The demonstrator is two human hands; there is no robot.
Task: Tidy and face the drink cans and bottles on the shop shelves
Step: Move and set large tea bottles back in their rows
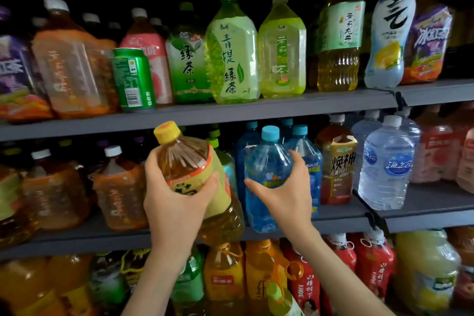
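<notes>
Left hand: curled round the tea bottle at its label.
Tea bottle: yellow cap, tilted left, over the front edge of the middle shelf.
Right hand: grips the blue bottle below its shoulder.
Blue bottle: upright at that front edge, just beside the tea bottle.

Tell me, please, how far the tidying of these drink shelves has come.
Done: the green tea bottles on the top shelf stand upright, labels forward. In hand: the left hand grips a tilted yellow-capped tea bottle; the right hand grips a blue-capped bottle on the middle shelf. Left: the green can shows its barcode among big bottles.
</notes>
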